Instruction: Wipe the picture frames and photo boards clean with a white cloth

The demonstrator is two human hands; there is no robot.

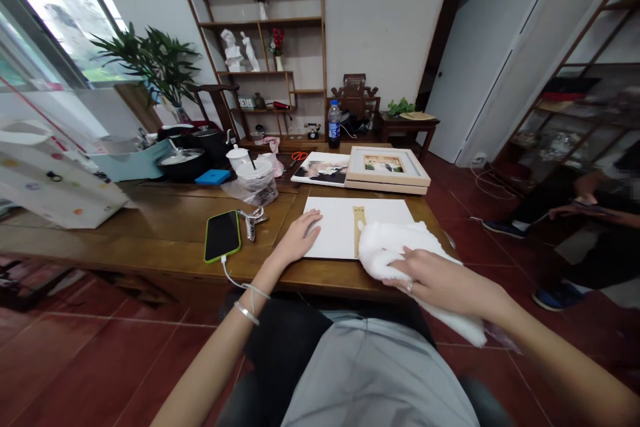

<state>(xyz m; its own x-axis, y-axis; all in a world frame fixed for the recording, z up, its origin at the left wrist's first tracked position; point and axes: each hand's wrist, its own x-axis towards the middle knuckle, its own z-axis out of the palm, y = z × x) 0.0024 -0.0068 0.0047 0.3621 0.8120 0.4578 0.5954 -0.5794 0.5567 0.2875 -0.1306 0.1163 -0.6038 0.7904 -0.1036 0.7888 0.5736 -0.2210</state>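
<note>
Reaching in from the lower right, the right forearm slants up and to the left; the right hand [425,275], knuckles uppermost, grasps a bunched white cloth [395,240] with bent fingers. The cloth covers the near right part of a white board [330,230] and trails past the near edge of the table [165,213]. The left forearm, ringed by a bracelet [247,313], slants up and to the right; the left hand [299,237] rests palm down on the board's left edge, fingers extended, gripping nothing. The board lies flat directly before the person, a tan strip [359,230] crossing it beside the cloth. Left of this hand lies a phone [223,237] with a white cable attached. Beyond the board, a pale picture frame [383,181] adjoins a photo print [323,170]. Behind these stands a bottle [334,125], and farthest back, open shelving [295,20].
</note>
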